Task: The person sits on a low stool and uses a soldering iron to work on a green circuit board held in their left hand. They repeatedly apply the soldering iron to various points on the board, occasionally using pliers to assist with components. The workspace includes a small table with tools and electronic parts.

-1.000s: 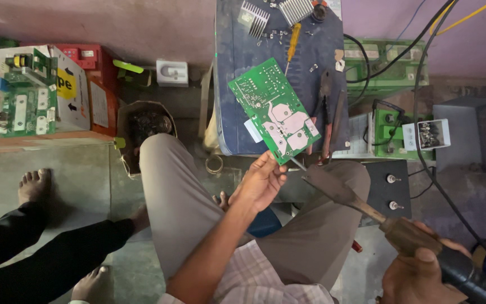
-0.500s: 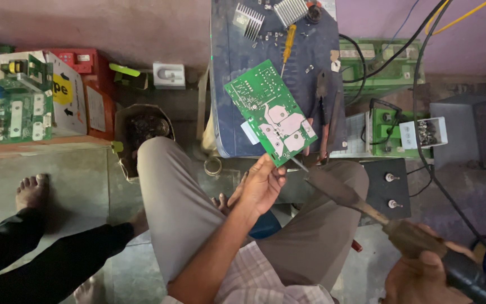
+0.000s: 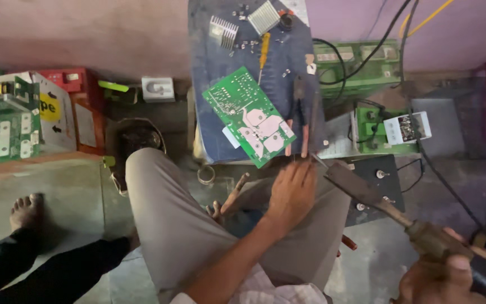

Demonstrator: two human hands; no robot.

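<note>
On a cluttered workshop floor, a dark blue board (image 3: 220, 112) bears a green circuit board (image 3: 248, 115) lying flat, free of the left hand (image 3: 291, 194), whose fingers spread empty just near it, while the right hand (image 3: 451, 276) grips a soldering iron (image 3: 367, 191), its tip angled toward the board's near corner.

Left hand (image 3: 291, 191) near green circuit board (image 3: 250, 115); right hand (image 3: 451, 276) grips, seemingly, soldering iron (image 3: 378, 197).

a dim pinkish-purple wall (image 3: 85, 34) rises behind a grey concrete floor (image 3: 57, 186) and a blue worktop (image 3: 220, 112).
</note>
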